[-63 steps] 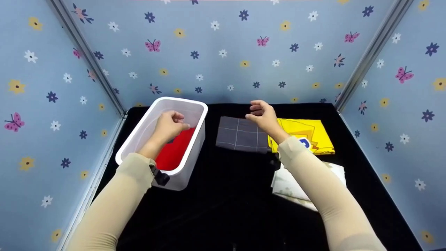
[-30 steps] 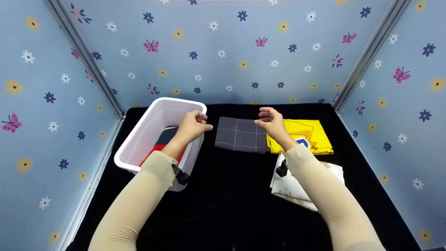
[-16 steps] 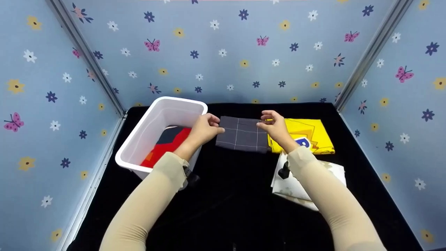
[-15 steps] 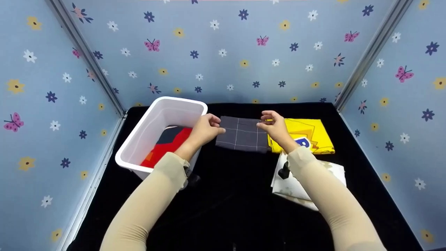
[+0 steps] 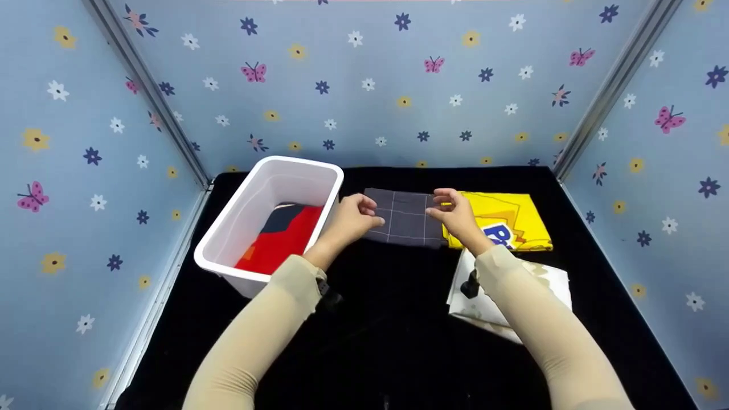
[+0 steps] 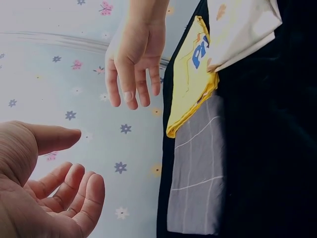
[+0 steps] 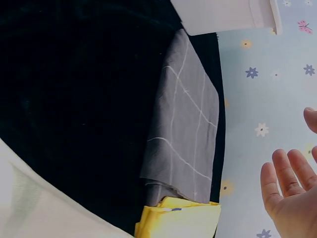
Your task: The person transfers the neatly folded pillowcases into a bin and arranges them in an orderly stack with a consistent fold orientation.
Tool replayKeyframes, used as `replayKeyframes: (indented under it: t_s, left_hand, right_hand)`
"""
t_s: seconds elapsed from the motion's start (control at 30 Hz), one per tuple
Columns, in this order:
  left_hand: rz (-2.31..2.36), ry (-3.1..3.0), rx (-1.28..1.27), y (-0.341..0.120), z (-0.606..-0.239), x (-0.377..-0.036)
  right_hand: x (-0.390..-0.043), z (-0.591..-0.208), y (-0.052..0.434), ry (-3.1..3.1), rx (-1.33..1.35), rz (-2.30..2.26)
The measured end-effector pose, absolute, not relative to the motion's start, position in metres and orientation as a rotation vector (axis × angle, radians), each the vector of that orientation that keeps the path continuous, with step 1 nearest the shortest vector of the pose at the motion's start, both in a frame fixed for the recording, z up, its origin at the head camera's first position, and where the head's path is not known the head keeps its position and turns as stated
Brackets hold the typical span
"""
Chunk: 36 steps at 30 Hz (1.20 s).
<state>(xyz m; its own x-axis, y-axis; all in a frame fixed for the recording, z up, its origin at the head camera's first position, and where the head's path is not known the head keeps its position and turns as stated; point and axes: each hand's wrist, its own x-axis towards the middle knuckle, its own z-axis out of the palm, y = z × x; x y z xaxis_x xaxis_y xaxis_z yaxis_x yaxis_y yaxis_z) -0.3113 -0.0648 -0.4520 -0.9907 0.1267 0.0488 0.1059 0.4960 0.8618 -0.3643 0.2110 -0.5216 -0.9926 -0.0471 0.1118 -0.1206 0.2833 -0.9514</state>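
A folded grey cloth with a white check (image 5: 405,219) lies flat on the black table cover. Over its left end hovers my left hand (image 5: 353,219), thumb and fingers apart and nothing between them. My right hand (image 5: 457,215) is above the place where the grey cloth meets a folded yellow cloth with blue lettering (image 5: 507,208). Its fingers are loosely bent and hold nothing. Both wrist views show the hands raised clear of the grey cloth (image 6: 198,203), with no contact.
To the left stands a white plastic bin (image 5: 296,176) with a folded red and dark-blue cloth (image 5: 285,242) inside. A folded white patterned cloth (image 5: 549,279) lies partly under the right forearm. Flower-patterned walls (image 5: 364,68) enclose the table on three sides.
My left hand has come out of the bin and moved right, over the grey cloth's left end. My right hand has shifted slightly right and lower. The cloths lie as before.
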Motion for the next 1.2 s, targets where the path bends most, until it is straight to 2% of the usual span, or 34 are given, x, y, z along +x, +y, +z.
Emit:
replayKeyframes:
  t_s: [1.2]
  left_hand:
    - [1.623, 2.679, 0.185, -0.050, -0.542, -0.308]
  right_hand:
    - [-0.347, -0.581, 0.218, -2.451, 0.044, 1.790]
